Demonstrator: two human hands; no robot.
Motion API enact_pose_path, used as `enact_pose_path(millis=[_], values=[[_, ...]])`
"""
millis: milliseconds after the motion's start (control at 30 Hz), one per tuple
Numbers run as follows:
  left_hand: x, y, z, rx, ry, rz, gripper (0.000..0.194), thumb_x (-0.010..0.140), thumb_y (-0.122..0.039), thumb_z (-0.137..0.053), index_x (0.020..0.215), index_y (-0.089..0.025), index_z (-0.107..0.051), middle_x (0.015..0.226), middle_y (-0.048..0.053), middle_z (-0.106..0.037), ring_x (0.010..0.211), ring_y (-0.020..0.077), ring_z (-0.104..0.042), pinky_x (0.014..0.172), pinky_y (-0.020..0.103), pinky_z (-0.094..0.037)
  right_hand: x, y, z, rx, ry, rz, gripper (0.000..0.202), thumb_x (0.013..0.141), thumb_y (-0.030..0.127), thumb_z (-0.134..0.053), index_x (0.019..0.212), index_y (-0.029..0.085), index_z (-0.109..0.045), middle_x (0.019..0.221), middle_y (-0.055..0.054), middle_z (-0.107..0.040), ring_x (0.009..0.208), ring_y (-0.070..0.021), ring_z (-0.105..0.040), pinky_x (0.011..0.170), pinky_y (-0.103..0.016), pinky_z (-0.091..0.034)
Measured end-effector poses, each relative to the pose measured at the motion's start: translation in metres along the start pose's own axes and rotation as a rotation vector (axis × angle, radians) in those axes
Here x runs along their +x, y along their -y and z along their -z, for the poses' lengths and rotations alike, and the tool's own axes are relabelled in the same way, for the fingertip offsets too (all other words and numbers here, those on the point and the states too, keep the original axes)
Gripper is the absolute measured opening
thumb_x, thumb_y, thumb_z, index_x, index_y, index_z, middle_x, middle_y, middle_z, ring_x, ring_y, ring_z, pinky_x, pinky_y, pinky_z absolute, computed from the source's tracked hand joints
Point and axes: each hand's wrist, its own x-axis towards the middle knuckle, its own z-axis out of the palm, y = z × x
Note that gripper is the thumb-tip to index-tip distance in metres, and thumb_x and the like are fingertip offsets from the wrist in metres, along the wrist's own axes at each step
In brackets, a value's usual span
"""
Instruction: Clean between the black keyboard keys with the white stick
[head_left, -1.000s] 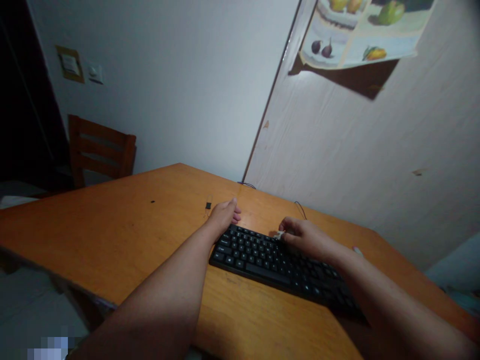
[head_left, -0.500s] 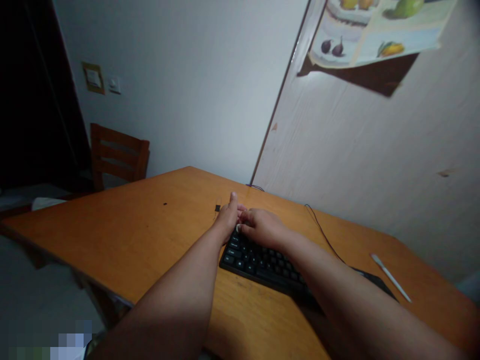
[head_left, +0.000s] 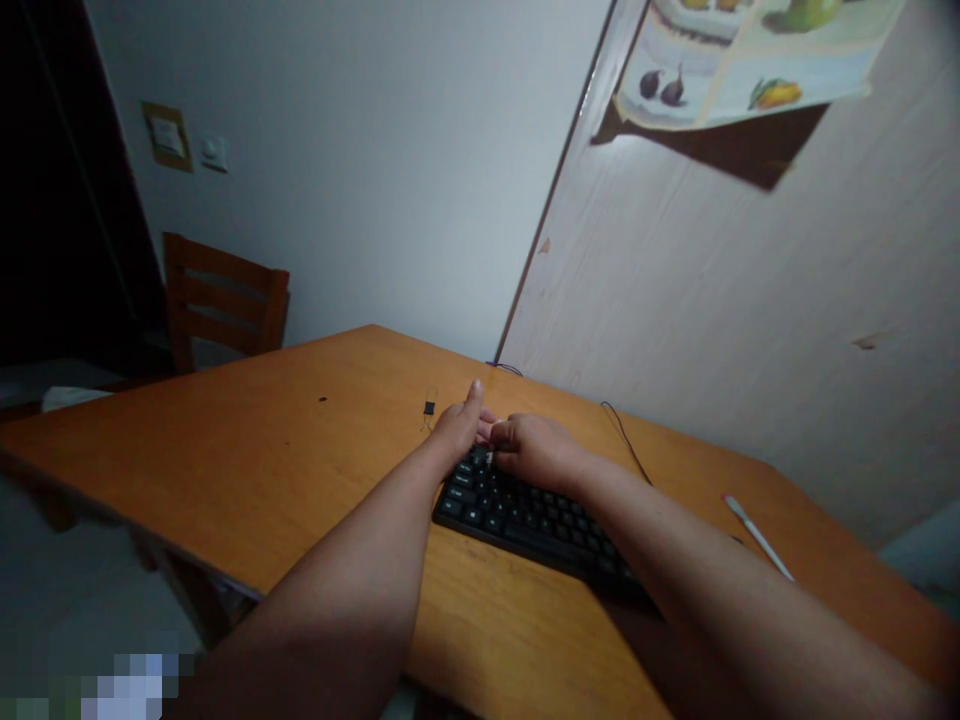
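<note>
A black keyboard [head_left: 525,525] lies on the wooden table, its far part covered by my hands and right forearm. At its far left corner is my left hand [head_left: 459,428], thumb raised and fingers stretched toward the right hand. My right hand [head_left: 531,448] is closed above the upper left keys, its fingertips close to the left fingers; whether they touch I cannot tell. A small white piece [head_left: 490,458] shows under the right fingertips. It is too small and too hidden to name exactly.
On the table [head_left: 225,460] lie a small black piece with thin wires [head_left: 429,408], a tiny dark bit [head_left: 322,399] and, at right, a white brush-like stick [head_left: 757,535]. A dark cable [head_left: 626,440] runs behind the keyboard. A wooden chair [head_left: 225,300] stands at far left.
My right hand has shifted slightly right over the keys, and the white piece with it. The left thumb has moved a little right. The whole view has turned slightly.
</note>
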Motion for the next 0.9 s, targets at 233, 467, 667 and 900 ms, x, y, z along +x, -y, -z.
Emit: enact_pose_path(millis=[233,467,667,900], values=[[0.007,0.007,0.001,0.072,0.031,-0.006,0.08,0.08,-0.083,-0.024,0.08,-0.014,-0.064,0.067,0.01,-0.068,0.061,0.0212,-0.063,0.061,0.032,-0.047,-0.024,-0.016,-0.001,0.043,-0.009,-0.04,0.025,0.082,0.029,-0.056,0.101,0.027,-0.072,0.095,-0.005,-0.069,0.08,-0.0193,-0.061,0.063,-0.026,-0.037],[-0.005,0.0,0.001,0.119,0.102,-0.073,0.063,0.078,-0.076,-0.045,0.081,-0.016,-0.063,0.068,0.006,-0.067,0.061,0.0192,-0.06,0.06,0.029,-0.043,-0.049,-0.033,-0.003,0.079,-0.012,-0.082,0.023,0.081,0.026,-0.058,0.1,0.026,-0.072,0.095,-0.005,-0.068,0.083,-0.0197,-0.062,0.068,-0.027,-0.039],[-0.005,-0.001,0.005,0.226,0.14,-0.117,0.061,0.078,-0.075,-0.046,0.081,-0.017,-0.064,0.071,0.006,-0.069,0.063,0.0197,-0.06,0.058,0.028,-0.041,-0.07,-0.053,-0.008,0.117,-0.01,-0.124,0.021,0.081,0.024,-0.061,0.099,0.026,-0.072,0.096,-0.006,-0.068,0.087,-0.0202,-0.062,0.072,-0.027,-0.04],[-0.001,0.003,0.006,0.233,0.138,-0.102,0.061,0.076,-0.075,-0.048,0.083,-0.017,-0.066,0.073,0.006,-0.07,0.063,0.0202,-0.06,0.058,0.028,-0.041,-0.096,-0.078,-0.014,0.099,-0.02,-0.163,0.025,0.082,0.023,-0.058,0.102,0.025,-0.073,0.097,-0.007,-0.067,0.085,-0.0199,-0.061,0.071,-0.028,-0.04]])
